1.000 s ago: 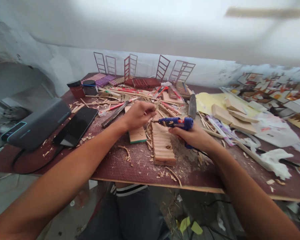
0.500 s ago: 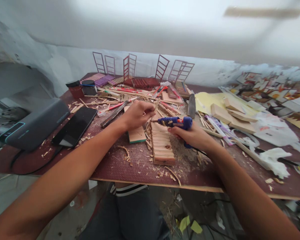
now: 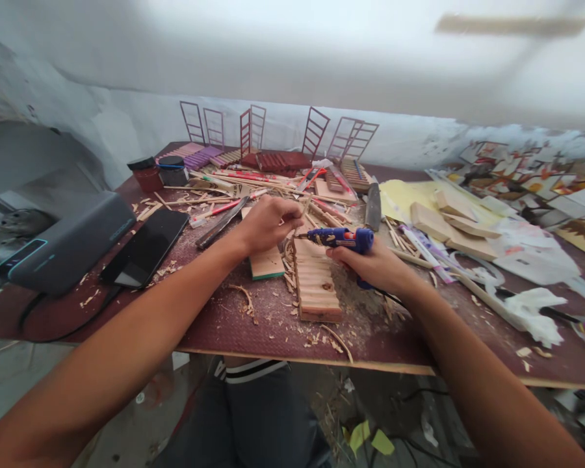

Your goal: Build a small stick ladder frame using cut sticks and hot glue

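Note:
My right hand is wrapped round a blue glue gun, whose nozzle points left. Pinched in the fingers of my left hand is a thin wooden stick, upright, with its lower end close to the nozzle; whether they touch I cannot tell. Under the glue gun lies a ridged wooden block with a dark knot near its front. A flat piece of wood with a green edge rests below my left hand, partly covered by it.
On the left are a phone, a dark grey power unit and two jars. Loose sticks and small ladder-like frames fill the back. Knives, wood blocks and paper lie around. Shavings litter the dark red table.
The glue gun and my right hand have shifted very slightly left. My left hand keeps its pinch on the stick in the same place.

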Action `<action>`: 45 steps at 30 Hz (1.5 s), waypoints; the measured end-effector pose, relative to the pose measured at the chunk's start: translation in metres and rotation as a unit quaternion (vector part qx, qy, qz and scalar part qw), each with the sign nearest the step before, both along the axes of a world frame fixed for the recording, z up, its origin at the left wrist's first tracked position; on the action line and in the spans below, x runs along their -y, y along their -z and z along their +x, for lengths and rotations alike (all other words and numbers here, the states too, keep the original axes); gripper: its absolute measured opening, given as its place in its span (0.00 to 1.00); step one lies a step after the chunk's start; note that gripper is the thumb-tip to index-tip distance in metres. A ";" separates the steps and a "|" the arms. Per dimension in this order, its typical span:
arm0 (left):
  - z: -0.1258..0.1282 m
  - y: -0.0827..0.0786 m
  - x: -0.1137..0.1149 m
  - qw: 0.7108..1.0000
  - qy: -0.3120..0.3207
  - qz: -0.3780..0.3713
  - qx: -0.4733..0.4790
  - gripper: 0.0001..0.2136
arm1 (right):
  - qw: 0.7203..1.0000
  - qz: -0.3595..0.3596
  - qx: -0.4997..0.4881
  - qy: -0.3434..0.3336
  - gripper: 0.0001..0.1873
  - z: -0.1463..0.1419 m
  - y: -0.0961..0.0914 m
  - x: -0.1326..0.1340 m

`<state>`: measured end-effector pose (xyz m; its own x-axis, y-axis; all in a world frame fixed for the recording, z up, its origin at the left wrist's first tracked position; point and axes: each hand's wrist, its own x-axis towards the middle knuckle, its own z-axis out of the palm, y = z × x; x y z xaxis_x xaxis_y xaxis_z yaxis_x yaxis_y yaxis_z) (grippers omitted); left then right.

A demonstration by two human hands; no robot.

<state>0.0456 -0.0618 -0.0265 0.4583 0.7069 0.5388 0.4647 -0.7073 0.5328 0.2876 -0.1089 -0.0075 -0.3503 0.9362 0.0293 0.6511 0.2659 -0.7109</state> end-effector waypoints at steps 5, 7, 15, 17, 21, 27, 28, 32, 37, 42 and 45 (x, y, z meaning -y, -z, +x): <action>0.001 -0.003 0.003 1.000 -0.012 0.009 -0.006 0.07 | 1.000 0.006 0.000 -0.004 0.15 0.001 0.001 -0.001; 0.001 -0.003 0.004 1.000 -0.015 0.009 -0.006 0.07 | 1.000 0.004 0.000 -0.002 0.15 0.001 0.001 -0.001; -0.001 -0.006 0.006 1.000 -0.010 0.008 -0.021 0.06 | 1.000 0.003 -0.003 -0.015 0.14 -0.001 0.001 -0.001; 0.000 -0.007 0.006 1.000 -0.007 0.006 -0.027 0.07 | 1.000 0.003 -0.002 -0.015 0.13 -0.001 0.001 -0.001; 0.000 -0.008 0.007 0.999 -0.006 0.002 -0.036 0.06 | 1.000 0.006 -0.003 -0.013 0.14 0.000 0.001 -0.001; 0.000 -0.005 0.008 1.000 0.001 -0.021 0.015 0.05 | 1.000 -0.006 -0.016 -0.010 0.14 -0.001 -0.001 0.000; 0.000 -0.004 0.008 0.999 0.006 -0.025 0.030 0.05 | 1.000 -0.007 -0.019 -0.010 0.14 -0.001 -0.001 0.000; 0.001 -0.005 0.008 0.999 0.018 -0.011 0.048 0.05 | 1.000 -0.011 -0.018 0.000 0.16 -0.001 -0.001 0.001; 0.000 -0.007 0.008 0.999 0.013 0.005 0.028 0.08 | 1.000 -0.002 -0.027 -0.008 0.17 -0.002 0.000 0.002; 0.000 -0.008 0.009 0.999 0.012 -0.006 0.031 0.07 | 0.999 -0.009 -0.045 0.012 0.16 0.000 -0.002 0.002; 0.000 -0.009 0.010 0.999 0.014 -0.014 0.038 0.08 | 0.991 -0.024 -0.102 0.080 0.17 0.007 -0.008 0.002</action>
<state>0.0458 -0.0719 -0.0177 0.4361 0.7101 0.5528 0.4017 -0.7033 0.5865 0.2948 -0.1111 0.0006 -0.1892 0.9812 0.0383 0.5242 0.1339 -0.8410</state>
